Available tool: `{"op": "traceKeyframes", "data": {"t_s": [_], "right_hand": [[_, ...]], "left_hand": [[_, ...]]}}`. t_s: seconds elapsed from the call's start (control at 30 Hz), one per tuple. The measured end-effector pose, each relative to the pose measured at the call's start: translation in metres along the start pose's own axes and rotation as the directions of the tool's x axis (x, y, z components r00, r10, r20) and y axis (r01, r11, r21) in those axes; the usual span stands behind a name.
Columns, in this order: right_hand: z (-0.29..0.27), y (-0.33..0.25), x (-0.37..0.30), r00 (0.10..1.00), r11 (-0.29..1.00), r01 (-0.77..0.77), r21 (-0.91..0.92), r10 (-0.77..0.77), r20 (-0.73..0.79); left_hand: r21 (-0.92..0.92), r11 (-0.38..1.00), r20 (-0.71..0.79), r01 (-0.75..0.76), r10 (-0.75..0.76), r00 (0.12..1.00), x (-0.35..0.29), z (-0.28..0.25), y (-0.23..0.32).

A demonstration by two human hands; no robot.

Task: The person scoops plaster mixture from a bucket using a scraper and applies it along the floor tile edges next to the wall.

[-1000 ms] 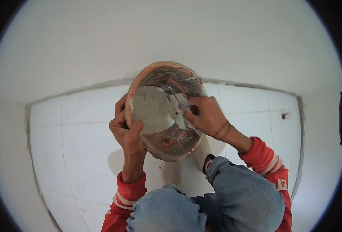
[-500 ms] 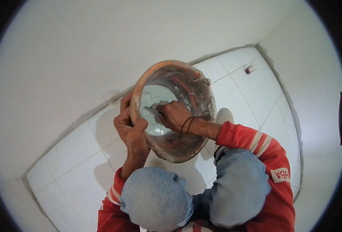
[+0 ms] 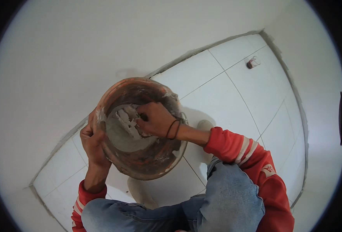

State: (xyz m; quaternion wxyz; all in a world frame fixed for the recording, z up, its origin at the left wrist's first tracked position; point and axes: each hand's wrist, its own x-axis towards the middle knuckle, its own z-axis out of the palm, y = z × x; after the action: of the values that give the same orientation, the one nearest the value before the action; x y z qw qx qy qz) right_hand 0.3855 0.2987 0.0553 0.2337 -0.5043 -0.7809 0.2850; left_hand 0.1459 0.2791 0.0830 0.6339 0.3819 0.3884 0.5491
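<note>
A worn, orange-brown bucket point(image 3: 149, 159) tilts between my knees, its inner wall crusted with dried residue. Pale grey paste point(image 3: 120, 142) lies in its bottom. My left hand point(image 3: 92, 136) is closed on the bucket's left rim, thumb at the near side. Inside the bucket, my right hand point(image 3: 155, 119) grips a flat scraper point(image 3: 129, 120) thickly coated with paste. Its handle is hidden in my fingers, and its blade is at the paste.
A small clear glass point(image 3: 253, 62) with dark contents stands on the white tiled floor point(image 3: 236, 96) toward the far right corner. A white wall point(image 3: 82, 50) rises close behind the bucket. My shoes and jeans-covered knees point(image 3: 233, 193) are near the bucket.
The bucket has shifted left and nearer, with both hands moving along with it. The paste-coated scraper blade now shows more clearly. My left knee has lowered outward to the left.
</note>
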Motion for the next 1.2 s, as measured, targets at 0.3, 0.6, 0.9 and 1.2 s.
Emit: {"op": "traceKeyframes", "data": {"t_s": [0.3,0.6,0.9,1.2], "right_hand": [[-0.115,0.115,-0.043,0.877,0.28,-0.47,0.837,0.252,0.409],[-0.08,0.256,0.037,0.967,0.969,0.187,-0.161,-0.21,-0.143],[-0.026,0.31,0.09,0.85,0.669,0.476,-0.571,-0.516,0.105],[-0.007,0.305,0.076,0.885,0.676,0.445,-0.588,-0.434,0.17]], "left_hand": [[0.053,0.997,-0.311,0.054,-0.035,0.95,-0.055,-0.045,0.002],[0.048,0.998,-0.698,0.038,0.007,0.716,-0.092,-0.023,0.001],[0.158,0.987,-0.814,0.044,0.105,0.572,-0.082,0.013,-0.024],[0.092,0.994,-0.812,-0.056,0.108,0.574,-0.084,-0.001,-0.03]]}}
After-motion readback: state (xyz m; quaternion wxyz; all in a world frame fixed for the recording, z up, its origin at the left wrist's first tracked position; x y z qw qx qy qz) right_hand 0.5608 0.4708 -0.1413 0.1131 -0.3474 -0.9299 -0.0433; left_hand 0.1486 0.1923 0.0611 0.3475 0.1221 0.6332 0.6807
